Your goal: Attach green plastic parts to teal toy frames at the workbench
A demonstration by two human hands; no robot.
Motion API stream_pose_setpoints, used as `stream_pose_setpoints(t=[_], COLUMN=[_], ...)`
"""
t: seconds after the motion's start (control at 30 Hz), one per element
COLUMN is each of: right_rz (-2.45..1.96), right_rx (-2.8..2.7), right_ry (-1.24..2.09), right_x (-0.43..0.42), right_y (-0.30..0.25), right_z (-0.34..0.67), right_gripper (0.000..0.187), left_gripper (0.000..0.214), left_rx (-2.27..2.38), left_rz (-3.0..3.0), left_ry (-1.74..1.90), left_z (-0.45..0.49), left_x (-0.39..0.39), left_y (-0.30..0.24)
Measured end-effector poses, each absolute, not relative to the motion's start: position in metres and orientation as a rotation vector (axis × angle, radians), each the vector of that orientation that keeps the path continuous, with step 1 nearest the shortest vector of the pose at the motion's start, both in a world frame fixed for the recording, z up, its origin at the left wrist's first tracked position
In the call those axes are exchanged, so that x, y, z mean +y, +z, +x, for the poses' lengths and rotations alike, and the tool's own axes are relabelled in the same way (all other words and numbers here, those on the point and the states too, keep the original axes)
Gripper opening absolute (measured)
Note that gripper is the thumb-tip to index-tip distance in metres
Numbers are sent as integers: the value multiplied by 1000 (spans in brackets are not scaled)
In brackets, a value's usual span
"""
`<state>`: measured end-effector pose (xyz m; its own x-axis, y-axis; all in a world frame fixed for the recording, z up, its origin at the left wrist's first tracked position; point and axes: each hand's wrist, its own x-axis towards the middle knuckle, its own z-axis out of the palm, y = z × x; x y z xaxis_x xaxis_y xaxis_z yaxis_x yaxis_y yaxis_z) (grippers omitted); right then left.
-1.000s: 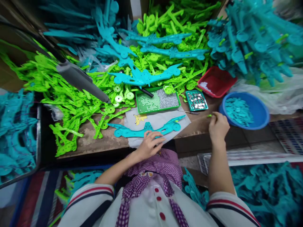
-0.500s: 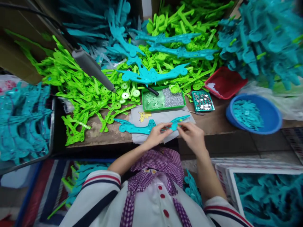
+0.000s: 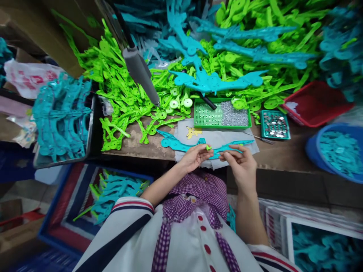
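Note:
A long turquoise plastic part (image 3: 181, 145), shaped like a pair of wings, lies on a grey cloth (image 3: 181, 130) in front of me. My left hand (image 3: 195, 156) is over the part's middle, thumb and fingers closed on a small lime-green plastic piece (image 3: 208, 147). Over the part's right wing is my right hand (image 3: 241, 162), its thumb and fingertips pinched together close to the left fingertips. Whatever sits in that pinch is too small to make out. A speck of lime green shows on the right wing just beyond the right fingers.
Behind the cloth stands a green tray (image 3: 210, 113) of small metallic pieces, beside a teal tray (image 3: 275, 126) of silvery discs. A grey electric screwdriver (image 3: 140, 75) hangs over heaped lime-green parts (image 3: 124, 87). At right are a red scoop (image 3: 317, 105) and a blue bucket (image 3: 314, 151).
The view has swung left, so the bench appears further right. My hands have parted slightly from the wing, and a lime-green piece now shows in my left fingers.

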<state>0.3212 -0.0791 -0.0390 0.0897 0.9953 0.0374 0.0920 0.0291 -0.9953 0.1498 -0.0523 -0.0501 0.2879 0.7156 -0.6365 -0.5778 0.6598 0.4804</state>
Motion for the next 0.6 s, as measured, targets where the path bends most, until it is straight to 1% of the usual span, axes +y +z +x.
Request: stream_pose_setpoints(t=[0.1, 0.2, 0.4, 0.5, 0.53, 0.6], right_rz=[-1310, -1358, -1286, -1285, -1298, -1320], right_rx=[-1167, -1227, -1610, -1719, -1743, -1759], right_ry=[1058, 862, 448, 284, 252, 234], right_x=[-84, -87, -87, -86, -86, -87], right_y=[-52, -55, -40, -35, -34, -33], right_z=[306, 296, 284, 282, 281, 280], right_gripper=[29, 23, 9, 10, 11, 14], left_gripper=[10, 12, 11, 7, 9, 20], left_rx=[907, 862, 830, 827, 830, 844], left_rz=[95, 50, -30, 57, 106, 221], left_ry=[913, 961, 977, 1015, 1042, 1111], left_z=[146, 143, 144, 146, 147, 149], left_x=[-55, -58, -64, -66, -66, -67], left_y=[-43, -40, -41, -43, -44, -45])
